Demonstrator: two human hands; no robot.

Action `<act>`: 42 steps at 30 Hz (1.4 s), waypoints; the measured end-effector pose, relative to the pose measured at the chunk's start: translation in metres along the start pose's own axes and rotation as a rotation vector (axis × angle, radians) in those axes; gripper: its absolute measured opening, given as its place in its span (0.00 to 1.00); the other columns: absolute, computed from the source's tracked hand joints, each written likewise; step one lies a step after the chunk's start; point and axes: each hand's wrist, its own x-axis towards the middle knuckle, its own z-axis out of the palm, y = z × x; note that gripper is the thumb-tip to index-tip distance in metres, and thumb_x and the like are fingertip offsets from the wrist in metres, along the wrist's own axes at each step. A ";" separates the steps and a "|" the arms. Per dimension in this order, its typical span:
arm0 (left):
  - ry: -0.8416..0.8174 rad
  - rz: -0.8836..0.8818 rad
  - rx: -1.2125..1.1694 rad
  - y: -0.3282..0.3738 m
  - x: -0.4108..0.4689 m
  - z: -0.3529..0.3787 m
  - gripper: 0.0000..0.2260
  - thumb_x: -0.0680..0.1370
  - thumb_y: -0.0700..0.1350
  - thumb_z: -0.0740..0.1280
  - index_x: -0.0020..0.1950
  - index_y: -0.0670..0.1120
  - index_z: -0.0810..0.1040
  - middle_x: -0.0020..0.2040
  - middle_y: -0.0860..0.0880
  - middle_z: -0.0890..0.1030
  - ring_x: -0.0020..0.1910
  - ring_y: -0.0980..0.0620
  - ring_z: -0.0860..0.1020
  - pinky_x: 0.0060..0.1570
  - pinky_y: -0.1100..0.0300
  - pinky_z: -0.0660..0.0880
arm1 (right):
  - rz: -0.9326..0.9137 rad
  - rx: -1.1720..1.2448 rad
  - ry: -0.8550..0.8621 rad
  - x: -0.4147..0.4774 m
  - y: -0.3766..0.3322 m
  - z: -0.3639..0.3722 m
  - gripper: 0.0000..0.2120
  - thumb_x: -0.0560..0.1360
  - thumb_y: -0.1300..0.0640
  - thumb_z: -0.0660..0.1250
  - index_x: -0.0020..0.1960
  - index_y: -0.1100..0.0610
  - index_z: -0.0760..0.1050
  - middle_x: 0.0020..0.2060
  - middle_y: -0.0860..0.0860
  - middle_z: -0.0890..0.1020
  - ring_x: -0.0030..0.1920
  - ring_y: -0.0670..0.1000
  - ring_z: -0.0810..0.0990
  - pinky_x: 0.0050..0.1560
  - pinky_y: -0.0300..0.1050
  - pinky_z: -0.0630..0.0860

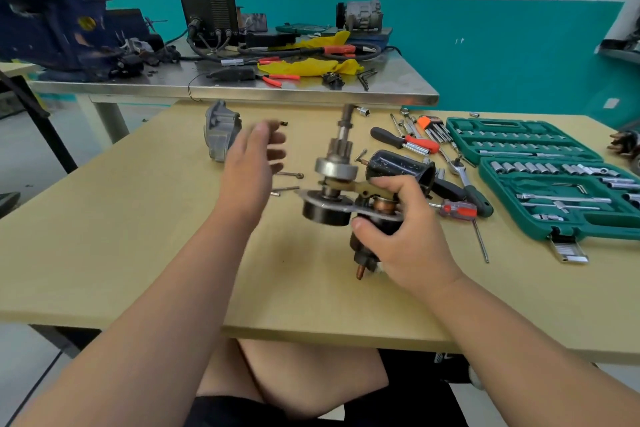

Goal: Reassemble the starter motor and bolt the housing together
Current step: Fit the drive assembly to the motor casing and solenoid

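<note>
My right hand [405, 236] grips the starter motor assembly [332, 184] by its black solenoid, holding it upright above the wooden table [138, 253]; the pinion shaft points up. My left hand [252, 163] hovers open and blurred to the left of the assembly, touching nothing. The grey nose housing [221, 130] lies on the table beyond my left hand. A black cylindrical motor casing [405, 166] lies just behind my right hand. Two long bolts [287, 182] rest on the table between my left hand and the assembly.
An open green socket set [540, 180] fills the right side, with screwdrivers [457, 210], a ratchet [464, 173] and hex keys [433, 126] beside it. A steel bench [242, 88] behind carries a welder, a blue vise, cables and yellow rags.
</note>
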 end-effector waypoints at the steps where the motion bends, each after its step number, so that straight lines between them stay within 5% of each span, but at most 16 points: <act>1: 0.056 -0.022 0.113 -0.014 0.005 -0.009 0.11 0.79 0.52 0.58 0.53 0.54 0.78 0.49 0.54 0.81 0.52 0.49 0.80 0.53 0.52 0.77 | 0.026 0.035 0.032 0.003 0.003 -0.003 0.22 0.69 0.55 0.74 0.51 0.34 0.68 0.44 0.33 0.78 0.45 0.37 0.79 0.39 0.29 0.75; 5: 0.141 -0.093 0.545 -0.053 0.032 -0.031 0.10 0.77 0.45 0.63 0.56 0.51 0.79 0.49 0.54 0.77 0.52 0.51 0.76 0.50 0.59 0.68 | 0.096 0.118 0.178 0.024 0.013 -0.022 0.22 0.69 0.56 0.74 0.49 0.32 0.69 0.43 0.36 0.80 0.44 0.39 0.80 0.38 0.34 0.76; 9: -0.051 0.044 0.850 -0.062 0.053 -0.041 0.12 0.76 0.43 0.64 0.58 0.51 0.80 0.50 0.53 0.77 0.55 0.49 0.73 0.58 0.56 0.70 | 0.066 0.018 0.189 0.042 0.017 -0.033 0.22 0.69 0.56 0.74 0.51 0.33 0.69 0.44 0.31 0.77 0.45 0.35 0.78 0.37 0.28 0.74; 15: -0.217 0.075 0.941 -0.063 0.049 -0.039 0.01 0.73 0.50 0.69 0.43 0.57 0.78 0.42 0.58 0.78 0.47 0.54 0.73 0.42 0.59 0.69 | 0.098 -0.034 0.132 0.045 0.021 -0.027 0.22 0.68 0.54 0.74 0.51 0.34 0.68 0.43 0.32 0.77 0.45 0.35 0.78 0.36 0.25 0.73; 22: -0.179 0.056 1.045 -0.063 0.039 -0.033 0.09 0.70 0.57 0.73 0.41 0.53 0.77 0.38 0.54 0.75 0.45 0.51 0.73 0.38 0.58 0.68 | 0.100 -0.015 0.018 0.028 0.013 -0.022 0.23 0.68 0.54 0.75 0.52 0.32 0.68 0.43 0.34 0.78 0.41 0.38 0.80 0.33 0.28 0.73; 33: -0.185 -0.018 1.179 -0.053 0.038 -0.025 0.07 0.77 0.54 0.67 0.44 0.52 0.79 0.45 0.51 0.82 0.49 0.47 0.78 0.56 0.53 0.73 | 0.138 0.148 -0.039 0.018 0.004 -0.018 0.21 0.65 0.49 0.72 0.53 0.33 0.70 0.43 0.37 0.79 0.43 0.41 0.81 0.35 0.32 0.77; 42: -0.151 0.027 1.204 -0.054 0.036 -0.015 0.08 0.79 0.51 0.65 0.47 0.50 0.80 0.46 0.49 0.83 0.49 0.45 0.77 0.54 0.53 0.72 | 0.119 0.092 -0.009 0.016 0.003 -0.022 0.23 0.65 0.49 0.72 0.55 0.33 0.69 0.45 0.34 0.78 0.44 0.39 0.79 0.36 0.28 0.74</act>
